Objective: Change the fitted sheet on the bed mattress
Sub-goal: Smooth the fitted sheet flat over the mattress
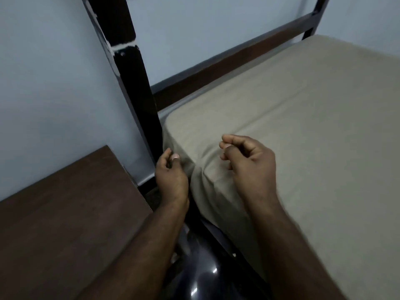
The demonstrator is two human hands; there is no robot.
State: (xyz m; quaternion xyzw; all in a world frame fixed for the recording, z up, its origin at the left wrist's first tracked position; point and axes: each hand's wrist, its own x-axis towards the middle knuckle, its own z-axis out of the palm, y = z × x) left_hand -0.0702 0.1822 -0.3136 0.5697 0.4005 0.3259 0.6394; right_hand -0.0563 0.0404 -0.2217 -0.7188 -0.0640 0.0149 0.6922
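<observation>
Left hand point(171, 174) and right hand point(249, 161) reach forward, fingers loosely curled.

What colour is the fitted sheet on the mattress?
Plain beige-tan, no pattern, on the fitted sheet; seen in the head view.
</observation>
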